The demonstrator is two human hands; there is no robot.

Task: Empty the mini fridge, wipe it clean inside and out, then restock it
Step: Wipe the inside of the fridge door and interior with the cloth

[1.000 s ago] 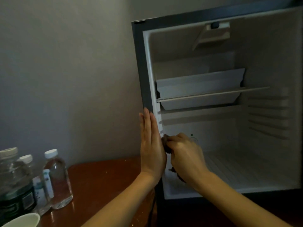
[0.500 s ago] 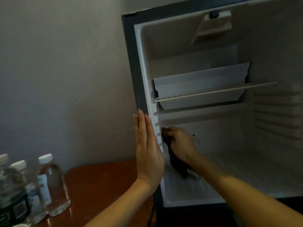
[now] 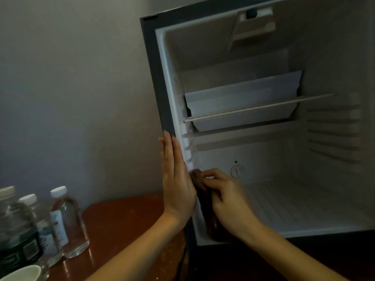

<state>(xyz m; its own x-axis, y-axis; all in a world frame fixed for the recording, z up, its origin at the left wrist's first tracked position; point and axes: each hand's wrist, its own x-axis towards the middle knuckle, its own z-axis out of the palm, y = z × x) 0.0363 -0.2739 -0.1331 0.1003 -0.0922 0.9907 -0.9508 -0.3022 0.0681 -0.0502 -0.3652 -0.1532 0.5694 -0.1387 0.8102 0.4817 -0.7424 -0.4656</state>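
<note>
While left hand [image 3: 176, 185] lies flat against the fridge [image 3: 156, 78], right hand [image 3: 229, 201] grips dark cloth [image 3: 199, 181] inside, bottles [image 3: 67, 222] (capped) well left.

White fridge interior [image 3: 263, 159], dark grey casing [image 3: 156, 78], brown cloth [image 3: 199, 183], reddish-brown table [image 3: 121, 220]

Wooden table [image 3: 121, 224] holds 3 water bottles [image 3: 69, 224], a cup [image 3: 22, 273].

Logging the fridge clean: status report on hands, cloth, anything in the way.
Left hand flat on outer left edge of mini fridge. Right hand grips dark cloth against inner left wall. Bottles out on table; nothing blocking.
</note>
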